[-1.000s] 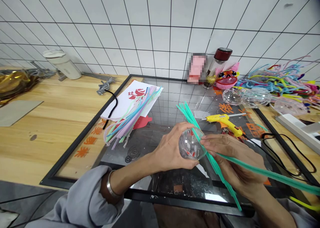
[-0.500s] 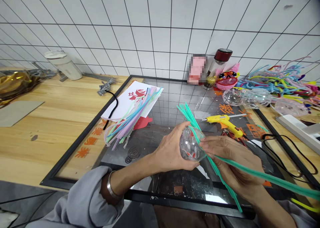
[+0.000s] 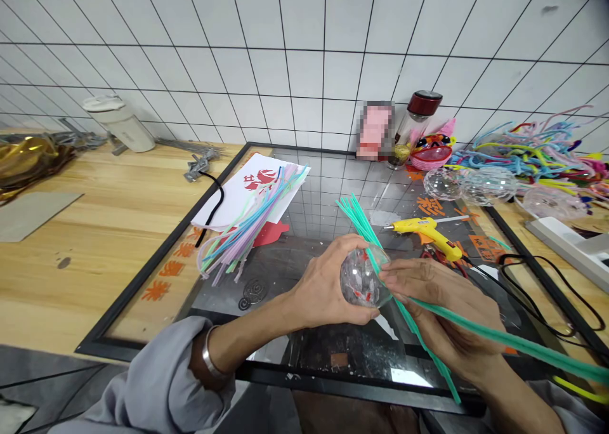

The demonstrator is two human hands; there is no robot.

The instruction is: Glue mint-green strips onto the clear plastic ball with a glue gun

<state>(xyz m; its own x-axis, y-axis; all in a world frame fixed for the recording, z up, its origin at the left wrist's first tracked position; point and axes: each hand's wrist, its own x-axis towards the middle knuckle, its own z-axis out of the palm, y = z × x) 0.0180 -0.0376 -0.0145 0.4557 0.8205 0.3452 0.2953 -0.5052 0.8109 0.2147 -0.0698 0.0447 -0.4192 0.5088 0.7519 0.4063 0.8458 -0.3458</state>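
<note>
A clear ball (image 3: 359, 280) with small red and white marks is gripped from its left side by my left hand (image 3: 320, 288), thumb below and fingers above. At the ball's right edge, my right hand (image 3: 445, 301) has its fingers pressed together on a green pipe cleaner (image 3: 523, 345). The free length of that pipe cleaner trails past the hand to the right edge of the view. Its end at the ball is partly hidden by my fingers. Under both hands, a bundle of green pipe cleaners (image 3: 360, 221) lies slantwise on the glass.
A yellow glue gun (image 3: 431, 233) with a black cord lies right of the ball. Pastel pipe cleaners (image 3: 254, 224) rest on white paper (image 3: 233, 196) to the left. Clear ornaments (image 3: 490, 185), colourful pipe cleaners (image 3: 528, 145) and a red-lidded bottle (image 3: 425, 104) stand at the back right.
</note>
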